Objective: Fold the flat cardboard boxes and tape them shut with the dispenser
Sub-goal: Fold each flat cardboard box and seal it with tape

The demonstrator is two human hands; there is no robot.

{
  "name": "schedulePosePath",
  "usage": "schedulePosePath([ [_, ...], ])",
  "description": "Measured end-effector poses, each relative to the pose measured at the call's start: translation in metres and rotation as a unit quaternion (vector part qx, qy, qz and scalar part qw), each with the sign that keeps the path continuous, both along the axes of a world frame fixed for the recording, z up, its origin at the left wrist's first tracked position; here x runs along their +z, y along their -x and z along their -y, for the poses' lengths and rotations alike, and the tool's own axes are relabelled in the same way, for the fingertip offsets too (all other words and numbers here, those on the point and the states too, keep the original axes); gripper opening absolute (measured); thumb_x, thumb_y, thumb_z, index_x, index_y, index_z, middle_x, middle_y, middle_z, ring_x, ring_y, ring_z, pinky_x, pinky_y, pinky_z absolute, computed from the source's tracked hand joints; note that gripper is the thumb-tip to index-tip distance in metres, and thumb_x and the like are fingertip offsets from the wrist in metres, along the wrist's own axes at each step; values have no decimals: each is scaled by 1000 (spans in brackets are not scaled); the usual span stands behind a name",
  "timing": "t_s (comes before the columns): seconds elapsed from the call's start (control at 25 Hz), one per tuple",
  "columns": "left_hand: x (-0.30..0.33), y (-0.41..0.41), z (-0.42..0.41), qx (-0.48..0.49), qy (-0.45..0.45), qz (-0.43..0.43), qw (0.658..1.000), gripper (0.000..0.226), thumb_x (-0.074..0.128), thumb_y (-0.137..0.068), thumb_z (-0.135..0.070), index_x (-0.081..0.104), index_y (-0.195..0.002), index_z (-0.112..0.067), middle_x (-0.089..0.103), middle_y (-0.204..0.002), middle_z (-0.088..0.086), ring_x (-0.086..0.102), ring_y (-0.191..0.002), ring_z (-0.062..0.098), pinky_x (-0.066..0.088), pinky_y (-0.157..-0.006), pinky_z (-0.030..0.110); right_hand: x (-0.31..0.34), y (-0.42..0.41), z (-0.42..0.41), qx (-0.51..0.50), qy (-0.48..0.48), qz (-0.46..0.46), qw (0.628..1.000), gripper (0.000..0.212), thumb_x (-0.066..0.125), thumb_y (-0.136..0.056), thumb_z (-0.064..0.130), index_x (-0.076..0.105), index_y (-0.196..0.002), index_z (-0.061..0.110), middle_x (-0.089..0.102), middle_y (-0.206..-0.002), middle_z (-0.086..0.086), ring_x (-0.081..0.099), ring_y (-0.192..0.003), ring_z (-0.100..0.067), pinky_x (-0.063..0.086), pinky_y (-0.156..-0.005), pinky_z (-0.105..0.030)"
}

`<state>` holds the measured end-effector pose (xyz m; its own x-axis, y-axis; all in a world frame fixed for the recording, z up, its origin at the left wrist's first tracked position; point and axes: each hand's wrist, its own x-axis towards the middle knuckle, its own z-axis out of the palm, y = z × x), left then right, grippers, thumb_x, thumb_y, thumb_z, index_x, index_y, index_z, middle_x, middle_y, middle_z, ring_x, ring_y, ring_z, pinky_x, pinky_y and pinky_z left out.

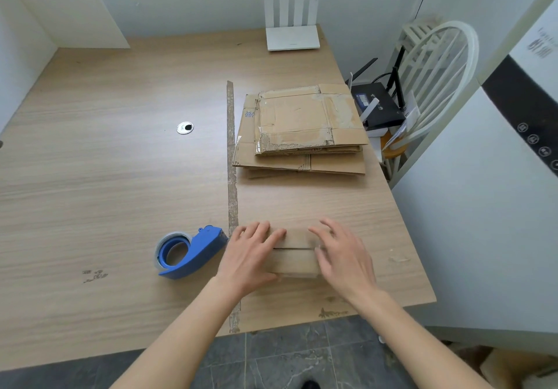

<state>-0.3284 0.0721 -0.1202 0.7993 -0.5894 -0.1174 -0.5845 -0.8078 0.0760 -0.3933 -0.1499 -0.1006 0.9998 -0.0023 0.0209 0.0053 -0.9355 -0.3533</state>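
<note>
Small folded box [297,251] is sat near the front edge of the bench [105,162], right of centre, long axis running left-right; top flaps are closed with the seam between them also running left-right. Box is pressed from both ends: left hand [252,256] is laid flat over the left end, fingers straight and spread on the top flap; right hand [342,257] is laid over the right end, fingers relaxed, nothing pinched or curled round. Both hands are flat-pressing, not clamped. Tape dispenser [190,252], blue with a clear roll, is lying just left of the left hand, apart from the box, roll end pointing left, nose pointing right towards the box. A strip of worn tape residue [232,177] is run front-to-back along the bench, passing under the left hand's wrist area. Stack of flat boxes [302,130] is placed further back, right of that strip, well apart from the folded box, its right side close to the bench's right edge. Open bench surface is seen between stack and box, and a wide area left of the strip. White router [292,37] is stood at the back edge. Cable grommet [185,127] is set left of the strip. A chair [437,86] carrying a black router [377,105] is parked beside the right edge.
</note>
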Motion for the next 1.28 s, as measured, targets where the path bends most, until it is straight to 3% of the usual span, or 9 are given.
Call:
schedulePosePath([
  [0.08,3,8,14,114,2,27,993,88,54,-66,-87,43,-129,-27,49,-111,1,50,-101,25,40,-88,42,-11,19,-4,-61,-8,9,998,49,61,-94,46,52,-140,32,48,-132,8,55,-113,-11,48,-87,-25],
  [0.2,5,18,26,160,48,-19,986,90,47,-66,-93,40,-126,-25,45,-112,-2,47,-100,19,42,-84,38,-20,24,-9,-76,-89,-113,987,64,42,-100,60,22,-158,41,38,-139,8,49,-113,-10,45,-87,-28],
  [0.32,1,27,17,95,152,-163,970,97,64,-74,-77,29,-149,-25,36,-129,-5,48,-106,14,45,-88,28,-24,13,-14,-75,-255,-192,945,64,38,-104,53,3,-158,52,32,-152,8,50,-118,-9,47,-92,-32],
  [0.44,-6,32,-2,83,215,-228,946,97,71,-77,-67,24,-156,-36,28,-131,-10,49,-95,9,46,-88,25,-25,-2,-22,-59,-316,-166,932,58,42,-108,38,14,-156,54,29,-162,11,40,-140,-11,39,-113,-34],
  [0.56,-10,28,-9,117,229,-201,945,94,74,-79,-61,27,-157,-34,29,-132,-9,47,-87,9,49,-88,26,-24,-18,-36,-57,-286,-158,943,52,39,-109,36,23,-154,55,23,-167,5,28,-151,-18,28,-121,-36],
  [0.8,7,26,-6,129,100,-71,984,85,59,-81,-76,36,-151,-33,42,-129,-4,58,-90,16,51,-72,29,-13,-18,-51,-48,-202,-174,963,53,28,-109,47,6,-156,55,4,-170,6,26,-152,-19,36,-115,-43],
  [0.92,10,22,-26,111,146,44,982,69,58,-86,-70,55,-139,-27,55,-125,-2,60,-92,15,53,-79,31,-8,-7,-51,-28,-171,-180,968,55,26,-108,51,0,-156,56,-3,-170,6,31,-150,-20,46,-103,-37],
  [1.04,5,18,-64,218,134,123,959,59,72,-84,-53,62,-132,-22,61,-123,6,61,-107,26,50,-90,42,-4,-5,-49,-48,-152,-165,973,55,25,-107,52,1,-157,53,-4,-170,9,27,-152,-20,47,-101,-36],
  [1.28,-16,14,-96,356,16,-12,934,80,54,-89,-67,18,-156,-41,61,-104,7,62,-90,26,48,-82,37,-3,3,-50,-47,-142,-115,982,58,31,-107,50,3,-158,50,-4,-169,13,18,-154,-16,39,-115,-42],
])
